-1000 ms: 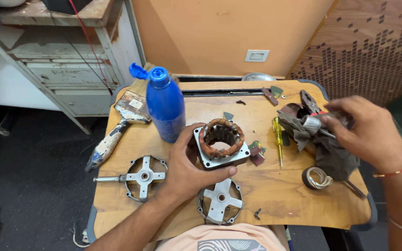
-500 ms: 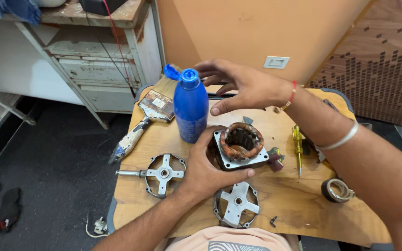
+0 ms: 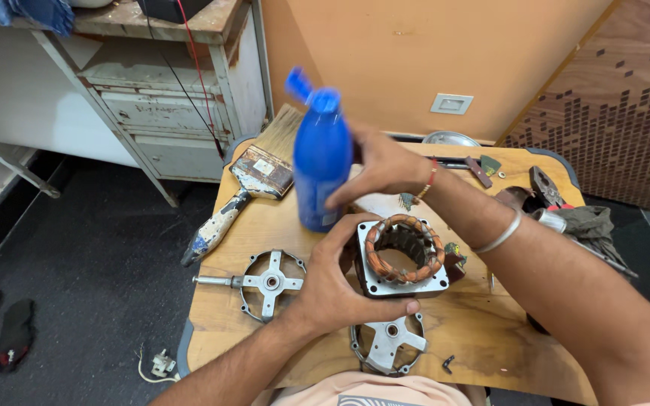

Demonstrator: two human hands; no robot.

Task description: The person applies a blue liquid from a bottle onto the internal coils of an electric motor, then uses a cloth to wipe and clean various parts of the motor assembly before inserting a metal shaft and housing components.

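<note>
nearest the viewer, at 6 o'clock on the wooden desk (image 3: 280, 338), lies a grey metal end bracket with four spokes (image 3: 389, 342). just beyond it the left hand (image 3: 332, 289) has its grip closed around the square steel motor stator with copper windings (image 3: 402, 256), thumb along the near edge, holding it on the desk. a second spoked bracket with a shaft (image 3: 265, 282) sits at 9 o'clock of that hand. at 12 o'clock the right hand (image 3: 381, 169) has its grip wrapped around the tall blue plastic bottle (image 3: 321, 162), upright, its flip cap open. a worn paint brush (image 3: 246, 188) lies at 10 o'clock. risk: the uncapped bottle could tip and spill onto the windings if the grip loosens or the forearm knocks the stator.
</note>
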